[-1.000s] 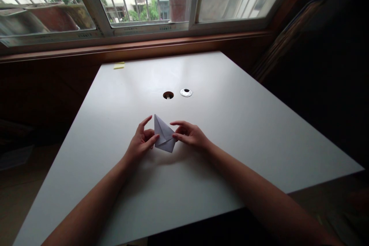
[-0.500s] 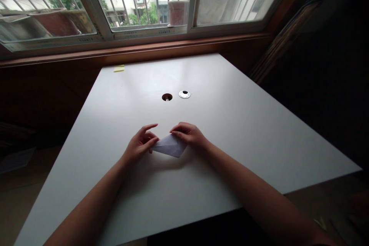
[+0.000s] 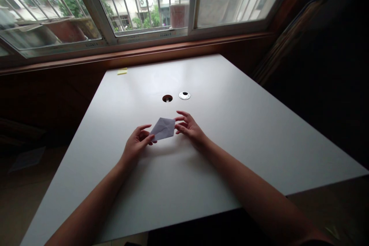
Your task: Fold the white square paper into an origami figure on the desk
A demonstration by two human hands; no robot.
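A small folded sheet of paper (image 3: pixel 163 128), pale and kite-shaped with creases across its face, is held up above the white table. My left hand (image 3: pixel 137 142) pinches its lower left corner between thumb and fingers. At the paper's right edge is my right hand (image 3: pixel 190 128), its fingers apart and the fingertips beside or just touching the edge. Whether those fingertips press on the paper I cannot tell.
The white table (image 3: pixel 219 119) has a round cable hole (image 3: pixel 167 98), with a silver ring cover (image 3: pixel 185 95) beside it. A yellow sticky note (image 3: pixel 122 71) lies at the far left edge. Beyond stands a barred window (image 3: pixel 144 4).
The folded paper has turned and lifted, its face now more toward me. My right hand has loosened its pinch and spread its fingers. My left hand keeps its hold.
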